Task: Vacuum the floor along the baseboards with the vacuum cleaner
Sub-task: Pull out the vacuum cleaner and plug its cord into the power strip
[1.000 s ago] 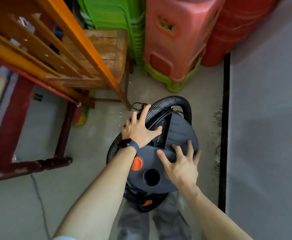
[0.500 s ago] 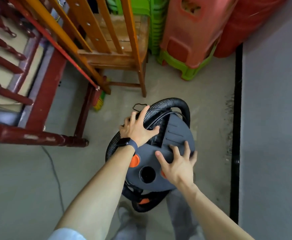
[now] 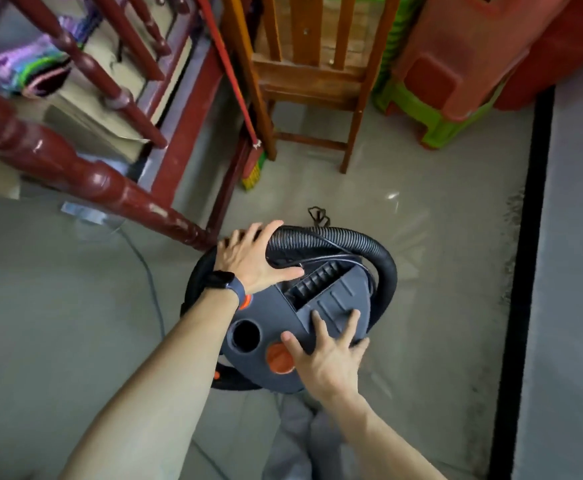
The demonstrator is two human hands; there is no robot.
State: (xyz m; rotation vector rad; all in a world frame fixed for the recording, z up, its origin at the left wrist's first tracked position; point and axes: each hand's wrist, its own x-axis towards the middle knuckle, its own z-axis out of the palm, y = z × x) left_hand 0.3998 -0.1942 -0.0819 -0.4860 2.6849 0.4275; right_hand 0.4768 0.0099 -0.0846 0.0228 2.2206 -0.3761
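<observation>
A round dark grey vacuum cleaner (image 3: 269, 327) with orange buttons stands on the grey floor in front of me. Its black ribbed hose (image 3: 362, 244) is coiled around the top. My left hand (image 3: 252, 261), with a dark watch on the wrist, lies spread over the hose and the lid's far left side. My right hand (image 3: 328, 355) presses on the lid's near right edge, fingers spread. Both hands hold the body between them. The black baseboard (image 3: 525, 271) runs along the grey wall to the right, with dark dirt (image 3: 511, 237) on the floor beside it.
A dark red wooden bed frame (image 3: 85, 174) crowds the left. A wooden chair (image 3: 310, 81) stands ahead, with a broom (image 3: 253, 168) leaning beside it. Stacked red and green plastic stools (image 3: 456, 64) fill the far right corner. A thin cord (image 3: 151, 282) trails across the floor on the left.
The vacuum cleaner, held in both hands, has come back away from the chair and stools. More of the bed frame on the left shows. My grip has stayed the same.
</observation>
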